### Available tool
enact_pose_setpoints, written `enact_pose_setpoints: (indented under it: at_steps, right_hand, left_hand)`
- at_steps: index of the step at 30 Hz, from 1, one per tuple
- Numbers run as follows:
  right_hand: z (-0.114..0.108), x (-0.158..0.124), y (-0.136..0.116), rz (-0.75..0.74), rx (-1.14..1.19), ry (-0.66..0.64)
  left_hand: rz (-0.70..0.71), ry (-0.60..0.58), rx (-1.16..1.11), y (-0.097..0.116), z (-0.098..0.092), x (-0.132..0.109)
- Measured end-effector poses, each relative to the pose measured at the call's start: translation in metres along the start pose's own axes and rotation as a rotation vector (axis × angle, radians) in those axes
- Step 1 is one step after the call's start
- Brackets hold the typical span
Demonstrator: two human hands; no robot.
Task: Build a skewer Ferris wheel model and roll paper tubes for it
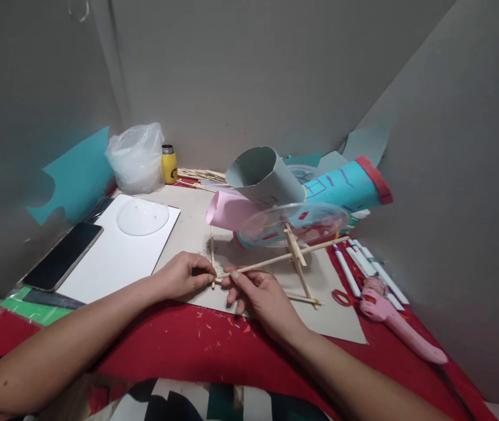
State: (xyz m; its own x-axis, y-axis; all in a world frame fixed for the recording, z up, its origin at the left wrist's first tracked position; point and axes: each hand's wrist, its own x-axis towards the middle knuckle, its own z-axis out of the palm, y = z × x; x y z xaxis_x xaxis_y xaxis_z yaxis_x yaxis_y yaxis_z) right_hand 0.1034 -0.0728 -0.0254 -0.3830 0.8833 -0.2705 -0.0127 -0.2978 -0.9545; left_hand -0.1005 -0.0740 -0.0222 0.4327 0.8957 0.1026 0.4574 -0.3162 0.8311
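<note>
My left hand [187,276] pinches the near left corner of a frame made of thin wooden sticks, where two sticks meet at a yellowish joint. Close beside it, my right hand [260,290] grips a long wooden stick [276,259] near its left end, thumb on top. That stick slants up to the right, across short crossed sticks [295,248]. Over the frame sits a paper model: a grey paper tube [256,175], a pink paper roll [232,209], a blue tube with a red rim [346,184] and a clear plastic disc [258,225].
White cardboard [341,318] lies under the frame on a red cloth [166,351]. At left are a phone [63,257], white paper [96,263] and a plastic lid [142,217]. Behind stand a plastic bag [135,158] and yellow bottle [169,166]. Markers [346,272] and a pink glue gun [401,330] lie right.
</note>
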Motion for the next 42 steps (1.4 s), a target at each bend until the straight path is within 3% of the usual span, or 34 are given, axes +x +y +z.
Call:
enact_pose_setpoints:
  at_steps: [18, 33, 42]
  right_hand:
    - [-0.001, 0.008, -0.001, 0.019, -0.014, -0.034]
    - [-0.001, 0.007, 0.001, -0.020, -0.041, -0.040]
    - [0.002, 0.007, 0.002, -0.031, -0.047, -0.024]
  left_hand:
    - [0.005, 0.000, 0.109, 0.006, -0.002, 0.007]
    - [-0.076, -0.019, 0.012, 0.010, -0.001, 0.005]
    - [-0.051, -0.033, -0.003, 0.008, 0.000, 0.004]
